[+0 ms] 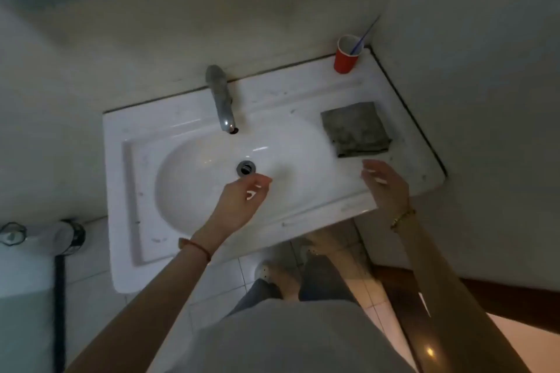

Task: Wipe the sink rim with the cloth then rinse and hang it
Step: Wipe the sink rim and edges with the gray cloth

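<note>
Both my hands are empty, my right hand [383, 185] loose-fingered near the folded grey cloth [356, 129]; a careless sweep could topple the red cup [345, 56].

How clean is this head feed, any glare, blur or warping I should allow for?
Head view: dim and soft overall; small glare streaks inside the sink basin near the drain; wide-angle bending skews the rim edges; the grey cloth reads clearly; both the left hand and right hand are slightly smeared.
</note>
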Demonstrator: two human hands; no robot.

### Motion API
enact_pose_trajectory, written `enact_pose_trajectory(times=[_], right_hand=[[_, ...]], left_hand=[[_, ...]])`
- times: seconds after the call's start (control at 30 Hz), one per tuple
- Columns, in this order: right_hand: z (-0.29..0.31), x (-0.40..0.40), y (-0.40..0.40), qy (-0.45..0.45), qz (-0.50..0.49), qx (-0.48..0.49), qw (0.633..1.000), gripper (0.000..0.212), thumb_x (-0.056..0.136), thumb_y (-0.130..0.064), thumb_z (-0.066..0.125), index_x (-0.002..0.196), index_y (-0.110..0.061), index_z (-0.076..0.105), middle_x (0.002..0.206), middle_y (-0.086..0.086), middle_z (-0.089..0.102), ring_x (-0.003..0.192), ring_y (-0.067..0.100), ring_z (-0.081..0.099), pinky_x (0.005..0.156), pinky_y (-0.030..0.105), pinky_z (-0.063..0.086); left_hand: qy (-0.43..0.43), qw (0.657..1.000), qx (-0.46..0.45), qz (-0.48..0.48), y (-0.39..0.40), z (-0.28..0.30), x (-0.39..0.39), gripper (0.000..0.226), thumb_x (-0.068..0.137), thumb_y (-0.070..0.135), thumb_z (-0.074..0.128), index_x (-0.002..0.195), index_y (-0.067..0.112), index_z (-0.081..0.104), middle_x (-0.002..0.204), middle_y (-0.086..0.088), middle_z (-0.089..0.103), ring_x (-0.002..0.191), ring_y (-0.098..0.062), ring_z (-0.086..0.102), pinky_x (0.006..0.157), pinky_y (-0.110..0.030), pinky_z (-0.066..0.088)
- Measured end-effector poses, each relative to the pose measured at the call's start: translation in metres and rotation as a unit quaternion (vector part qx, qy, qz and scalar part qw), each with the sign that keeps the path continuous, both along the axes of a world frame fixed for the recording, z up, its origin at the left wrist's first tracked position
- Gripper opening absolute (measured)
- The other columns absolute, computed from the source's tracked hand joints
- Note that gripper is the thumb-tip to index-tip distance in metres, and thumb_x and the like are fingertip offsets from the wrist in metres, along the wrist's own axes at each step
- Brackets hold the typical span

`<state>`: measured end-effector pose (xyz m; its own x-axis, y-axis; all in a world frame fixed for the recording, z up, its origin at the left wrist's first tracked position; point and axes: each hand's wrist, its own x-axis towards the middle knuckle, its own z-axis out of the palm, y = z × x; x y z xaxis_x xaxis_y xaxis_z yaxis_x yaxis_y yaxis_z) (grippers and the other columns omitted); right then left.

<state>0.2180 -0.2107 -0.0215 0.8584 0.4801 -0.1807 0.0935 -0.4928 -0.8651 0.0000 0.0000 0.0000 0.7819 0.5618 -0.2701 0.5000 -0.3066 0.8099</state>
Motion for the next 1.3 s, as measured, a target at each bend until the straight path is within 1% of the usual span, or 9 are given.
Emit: enact_pose_trajectory(times=[0.1, 0.23, 0.37, 0.53, 0.67, 0.87, 1.1, 1.2, 1.3], right_hand=[[-0.006, 0.058, 0.038, -0.107, 0.073, -0.062, 0.99, 0.038, 0.092, -0.017, 0.062, 0.128, -0.006, 0.056, 0.125, 0.009, 0.057, 0.112, 0.021, 0.05, 0.096, 0.013, 0.036], [-0.052, 0.124, 0.085, -0.184, 0.169, -0.243, 0.937, 0.061, 0.091, -0.041, 0.058, 0.143, -0.015, 0.04, 0.149, 0.018, 0.036, 0.137, 0.039, 0.03, 0.115, 0.046, 0.024], [-0.106, 0.149, 0.106, -0.217, 0.221, -0.361, 0.88, 0.082, 0.083, -0.065, 0.052, 0.15, -0.031, 0.021, 0.158, 0.014, 0.014, 0.143, 0.044, 0.011, 0.116, 0.058, 0.011], [-0.142, 0.158, 0.1, -0.307, 0.192, -0.329, 0.872, 0.075, 0.081, -0.07, 0.049, 0.144, -0.03, 0.037, 0.15, 0.014, 0.033, 0.132, 0.043, 0.031, 0.108, 0.059, 0.024], [-0.147, 0.158, 0.104, -0.355, 0.213, -0.232, 0.88, 0.049, 0.092, -0.046, 0.04, 0.129, -0.018, 0.057, 0.126, 0.018, 0.056, 0.106, 0.043, 0.051, 0.092, 0.054, 0.042], [-0.117, 0.155, 0.145, -0.346, 0.191, -0.036, 0.918, 0.035, 0.096, -0.03, 0.046, 0.122, -0.014, 0.062, 0.121, 0.016, 0.057, 0.104, 0.032, 0.048, 0.085, 0.043, 0.046], [-0.103, 0.149, 0.302, -0.441, 0.31, -0.08, 0.839, 0.042, 0.095, -0.042, 0.047, 0.134, -0.029, 0.053, 0.133, 0.01, 0.053, 0.107, 0.033, 0.048, 0.087, 0.041, 0.039], [-0.128, 0.15, 0.31, -0.48, 0.357, -0.153, 0.786, 0.048, 0.096, -0.052, 0.038, 0.139, -0.033, 0.045, 0.14, 0.005, 0.048, 0.114, 0.032, 0.046, 0.091, 0.041, 0.034], [-0.139, 0.179, 0.292, -0.512, 0.326, -0.158, 0.779, 0.052, 0.093, -0.055, 0.042, 0.139, -0.031, 0.045, 0.138, 0.008, 0.051, 0.116, 0.037, 0.05, 0.089, 0.045, 0.039]], left_hand=[[-0.034, 0.995, 0.088, 0.035, 0.014, -0.012, 0.054, 0.022, 0.097, 0.011, 0.06, 0.117, 0.009, 0.069, 0.117, -0.006, 0.069, 0.095, -0.022, 0.067, 0.092, -0.029, 0.051], [0.006, 0.981, 0.179, 0.071, 0.027, -0.049, 0.116, 0.029, 0.099, 0.02, 0.056, 0.127, 0.012, 0.063, 0.125, -0.006, 0.065, 0.105, -0.026, 0.064, 0.092, -0.034, 0.051], [0.059, 0.964, 0.236, 0.104, 0.037, -0.086, 0.15, 0.034, 0.1, 0.022, 0.053, 0.132, 0.011, 0.058, 0.13, -0.008, 0.062, 0.119, -0.027, 0.058, 0.099, -0.044, 0.049], [0.061, 0.938, 0.315, 0.129, 0.06, -0.114, 0.166, 0.034, 0.096, 0.012, 0.059, 0.129, 0.004, 0.06, 0.128, -0.013, 0.064, 0.12, -0.03, 0.06, 0.104, -0.042, 0.046], [0.058, 0.924, 0.355, 0.129, 0.086, -0.125, 0.171, 0.041, 0.097, 0.013, 0.057, 0.136, 0.003, 0.054, 0.138, -0.015, 0.057, 0.131, -0.032, 0.052, 0.109, -0.045, 0.043], [0.062, 0.913, 0.372, 0.153, 0.122, -0.138, 0.173, 0.051, 0.1, 0.018, 0.055, 0.148, 0.008, 0.042, 0.153, -0.013, 0.042, 0.145, -0.029, 0.035, 0.119, -0.04, 0.034], [0.062, 0.898, 0.393, 0.19, 0.141, -0.165, 0.164, 0.047, 0.102, 0.02, 0.052, 0.146, 0.008, 0.044, 0.153, -0.012, 0.043, 0.145, -0.028, 0.036, 0.121, -0.022, 0.011], [0.05, 0.895, 0.403, 0.186, 0.145, -0.172, 0.161, 0.046, 0.102, 0.019, 0.052, 0.146, 0.006, 0.045, 0.152, -0.014, 0.044, 0.145, -0.03, 0.037, 0.122, -0.017, 0.003], [0.032, 0.896, 0.401, 0.19, 0.149, -0.176, 0.16, 0.049, 0.102, 0.017, 0.053, 0.148, 0.005, 0.043, 0.155, -0.014, 0.041, 0.146, -0.03, 0.034, 0.122, -0.014, 0.001]])
